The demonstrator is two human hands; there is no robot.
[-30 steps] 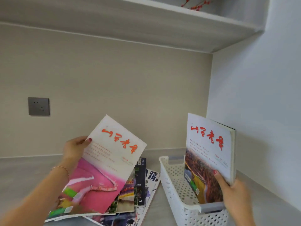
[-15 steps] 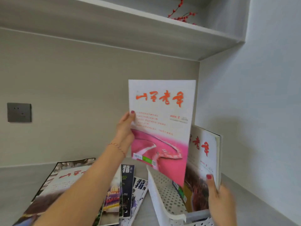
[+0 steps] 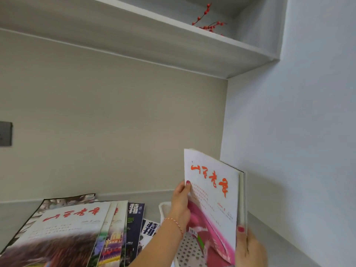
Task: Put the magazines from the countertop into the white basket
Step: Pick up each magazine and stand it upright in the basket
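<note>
A white perforated basket stands on the grey countertop near the right wall. A magazine with a white-and-pink cover stands upright in it. My left hand grips that magazine's left edge, thumb on the cover. Behind the pink one stands a second magazine, only its right edge showing. My right hand holds the lower right edge of the two upright magazines. A fanned pile of several magazines lies on the countertop left of the basket.
A white wall rises close to the right of the basket, a beige back wall behind it. A shelf with a red berry sprig hangs overhead. A grey wall socket sits at the far left.
My left hand has carried the pink-covered magazine from above the pile to the right and lowered it into the basket in front of the one my right hand holds.
</note>
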